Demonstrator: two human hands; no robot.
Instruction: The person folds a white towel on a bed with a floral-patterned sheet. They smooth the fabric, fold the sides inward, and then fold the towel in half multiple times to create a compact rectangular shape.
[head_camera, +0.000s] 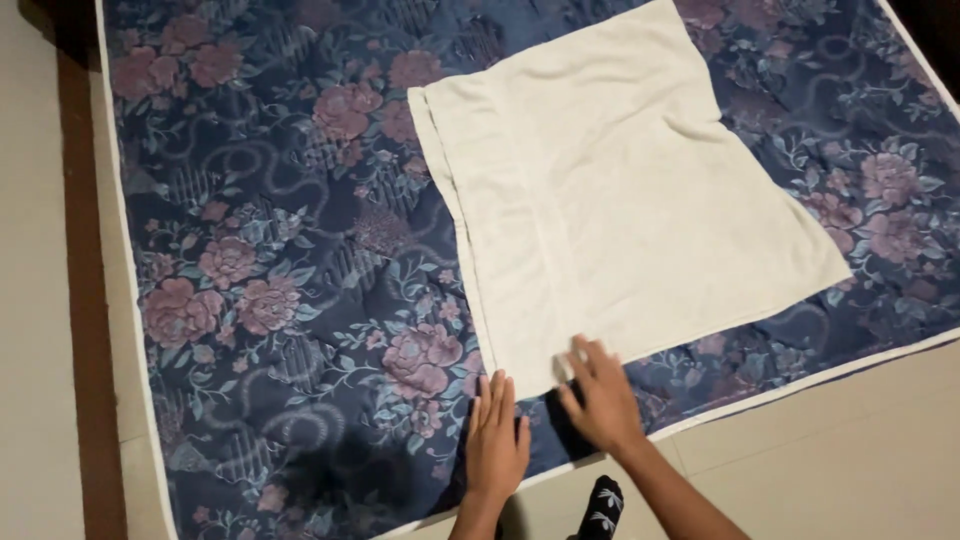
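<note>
- My left hand (497, 440) lies flat, palm down, fingers straight and together, on the dark floral quilt (280, 290), just off the near corner of the cream towel (620, 190).
- It grips nothing; the fingertips come close to the towel's near edge, but I cannot tell whether they touch it.
- My right hand (600, 400) sits just to the right of the left one, fingers spread and a little blurred, pressing on the towel's near corner.
- The palm is open there too, nothing pinched that I can see, with the fingertips lying on the cream cloth.
- The two hands are close side by side but not touching each other.
- The towel lies spread flat on the quilt, right of centre, running from my hands away to the far edge of view.
- It lies at an angle to the quilt's border, with a long fold or hem line running along its left side.
- The quilt, navy with pink roses and pale leaves, covers most of the view and has a white piped edge.
- Pale floor tiles (860, 440) show at near right, and more along the left.
- Between my forearms at the near edge, a black sock (602, 508) with a white leaf print pokes into view.
</note>
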